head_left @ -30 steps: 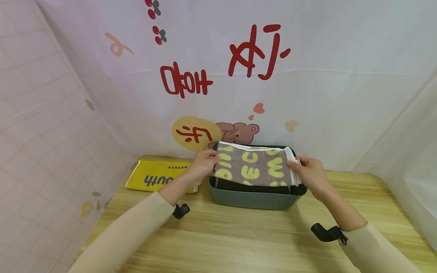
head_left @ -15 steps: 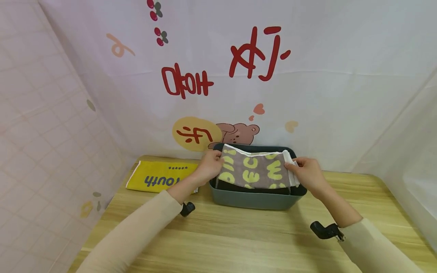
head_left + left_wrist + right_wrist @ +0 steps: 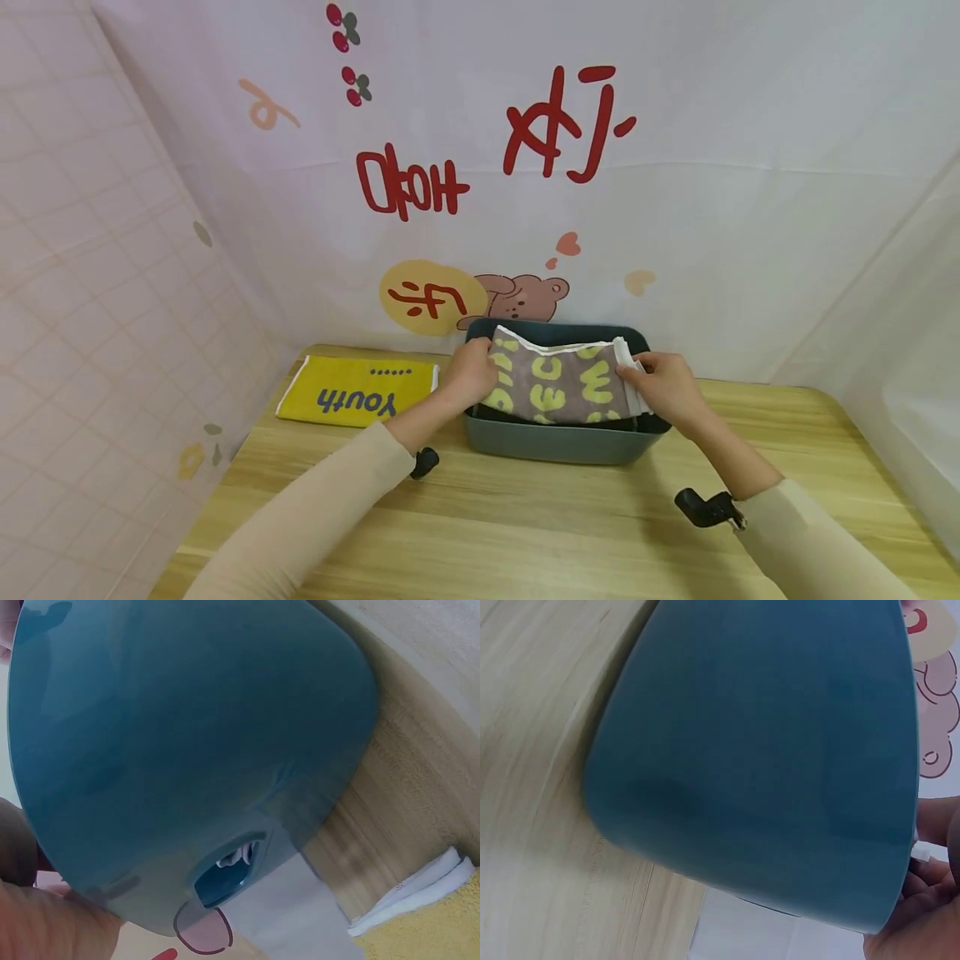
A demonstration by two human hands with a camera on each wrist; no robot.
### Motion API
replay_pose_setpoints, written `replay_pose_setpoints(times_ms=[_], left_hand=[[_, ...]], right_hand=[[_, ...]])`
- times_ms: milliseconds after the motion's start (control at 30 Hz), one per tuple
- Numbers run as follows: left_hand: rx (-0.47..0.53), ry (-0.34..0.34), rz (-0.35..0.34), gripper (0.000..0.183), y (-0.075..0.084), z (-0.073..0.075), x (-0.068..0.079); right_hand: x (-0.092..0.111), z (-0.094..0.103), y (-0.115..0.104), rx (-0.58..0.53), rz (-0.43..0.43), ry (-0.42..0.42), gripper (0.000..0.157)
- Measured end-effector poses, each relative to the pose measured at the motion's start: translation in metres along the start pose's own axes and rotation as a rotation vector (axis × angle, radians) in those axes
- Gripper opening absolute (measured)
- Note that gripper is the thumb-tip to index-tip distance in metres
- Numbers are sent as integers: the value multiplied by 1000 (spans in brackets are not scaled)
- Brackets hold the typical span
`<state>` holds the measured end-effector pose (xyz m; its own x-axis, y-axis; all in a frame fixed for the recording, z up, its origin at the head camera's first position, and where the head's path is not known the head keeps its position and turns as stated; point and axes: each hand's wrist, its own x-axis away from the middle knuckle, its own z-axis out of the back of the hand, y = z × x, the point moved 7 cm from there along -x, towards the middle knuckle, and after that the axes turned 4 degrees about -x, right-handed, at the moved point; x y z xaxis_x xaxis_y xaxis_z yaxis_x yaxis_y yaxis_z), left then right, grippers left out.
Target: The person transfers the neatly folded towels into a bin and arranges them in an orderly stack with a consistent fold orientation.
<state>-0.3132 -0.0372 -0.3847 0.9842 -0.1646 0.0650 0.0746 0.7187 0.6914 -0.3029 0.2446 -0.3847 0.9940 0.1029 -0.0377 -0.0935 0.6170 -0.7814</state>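
A folded grey-brown towel [image 3: 555, 382] with yellow-green letters and white edging hangs between both hands, over the mouth of a dark teal bin [image 3: 562, 443]. My left hand [image 3: 472, 372] grips its left end and my right hand [image 3: 663, 387] pinches the white-edged right end. The towel sags in the middle, its lower part within the rim. In the left wrist view, the bin's side [image 3: 195, 735] with an oval handle hole fills the picture, the hand at its rim. The right wrist view shows the bin's wall [image 3: 757, 765] and my right fingers at the rim.
A folded yellow towel [image 3: 345, 387] with "Youth" lettering lies on the wooden table [image 3: 480, 533] left of the bin. A white printed cloth [image 3: 712, 250] hangs right behind the bin, with further white sheeting at both sides.
Both hands have come closer together and lowered the grey-brown towel slightly into the bin. The towel now sags more. The left hand moved right, uncovering more of the yellow towel.
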Motion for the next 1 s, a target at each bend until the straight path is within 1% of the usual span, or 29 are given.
replay_pose_setpoints(times_ms=[100, 267, 367, 433, 533, 633, 767, 867, 900, 1000], left_hand=[[-45, 11, 0, 35, 1, -1, 1], [-100, 35, -37, 22, 5, -3, 3], [-122, 41, -44, 22, 5, -4, 3], [-136, 41, -41, 25, 6, -5, 3], [-156, 52, -39, 25, 7, -5, 2], [-170, 62, -44, 19, 7, -6, 2], [-166, 60, -51, 16, 7, -8, 1], [-167, 56, -47, 6, 7, -9, 0], [-167, 56, -47, 6, 8, -9, 0], [-177, 47, -54, 23, 9, -10, 0]], right_hand=[[0, -2, -1, 30, 22, 5, 34], [0, -6, -4, 95, 49, 16, 33], [0, -8, -5, 131, 60, 23, 32], [0, -8, -5, 139, 65, 28, 31], [0, -9, -6, 153, 77, 29, 30], [0, -10, -7, 170, 85, 24, 30], [0, -10, -6, 184, 72, 19, 30], [0, -10, -6, 195, 70, 16, 30], [0, -10, -7, 200, 72, 17, 30], [0, -9, -7, 213, 75, 21, 31]])
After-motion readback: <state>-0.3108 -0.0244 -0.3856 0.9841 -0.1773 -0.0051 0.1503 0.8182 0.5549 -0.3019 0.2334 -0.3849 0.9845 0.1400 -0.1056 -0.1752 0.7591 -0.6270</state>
